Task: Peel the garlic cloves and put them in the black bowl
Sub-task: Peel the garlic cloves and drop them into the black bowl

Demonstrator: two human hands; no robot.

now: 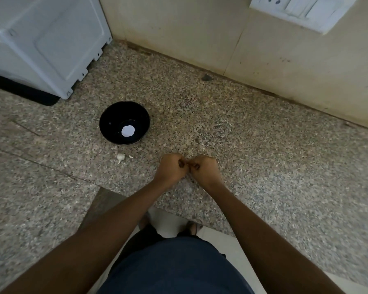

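Beyond the black bowl (124, 123), at the far left of the speckled stone surface (253, 145), stands a large white appliance (45, 39), and a tiled wall with a switch plate (300, 9) runs behind. The bowl itself sits upright, with one pale round thing (128, 131) on its bottom; whether that is a peeled clove or a mark cannot be told. Just in front of the bowl lies a small piece of garlic (121, 158) with a flake of skin (131, 156) beside it. To the right of the bowl and nearer the person, the left hand (170, 168) and right hand (205, 169) meet knuckle to knuckle, all fingers curled tight. They seem to pinch something tiny between the thumbs, likely a clove, though it is hidden. The step in hand appears to be stripping the skin. It would go best with one hand holding the clove steady while the other thumbnail lifts the skin from the root end, working over the surface so scraps fall clear of the bowl.
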